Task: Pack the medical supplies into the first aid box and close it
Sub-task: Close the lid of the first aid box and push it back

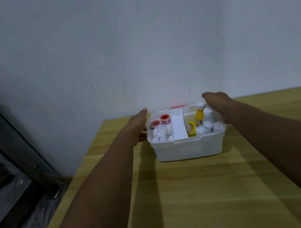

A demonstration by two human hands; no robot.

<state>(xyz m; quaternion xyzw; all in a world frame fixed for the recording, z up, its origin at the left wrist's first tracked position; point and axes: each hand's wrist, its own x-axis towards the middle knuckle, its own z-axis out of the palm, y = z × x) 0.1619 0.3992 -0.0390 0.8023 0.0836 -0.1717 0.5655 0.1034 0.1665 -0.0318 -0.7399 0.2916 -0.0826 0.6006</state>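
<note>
The white first aid box sits on the wooden table, close to the wall. Inside are 2 red tape rolls, a yellow bottle and some white rolls. A clear lid lies over the top. The left hand and the right hand are at its 2 sides, fingers reaching forward. I cannot tell if they grip it.

The left hand and right hand are bare, and both forearms are bare to the frame's edge.
</note>
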